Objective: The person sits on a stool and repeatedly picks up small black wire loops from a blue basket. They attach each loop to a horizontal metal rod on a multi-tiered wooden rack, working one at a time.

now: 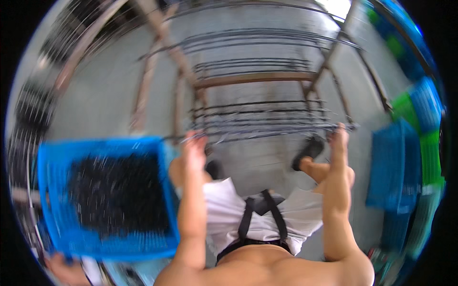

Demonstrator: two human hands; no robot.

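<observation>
Both my arms reach forward over a metal rack frame (257,79). Between my hands stretches a bundle of thin grey metal rods (267,129), roughly level and smeared by motion. My left hand (194,143) is closed round the left end of the bundle. At the right end my right hand (338,136) is closed on the same rods. More thin dark rods (267,35) lie across the rack farther off, in several rows. Blur hides the exact finger positions and the number of rods held.
Left of me stands a blue plastic crate (107,250) holding many small black pieces (117,195). Another person's hand (67,269) shows at the lower left. On the right are a blue crate (393,164) and stacked green and blue crates (431,152). My feet are on the grey floor (260,164).
</observation>
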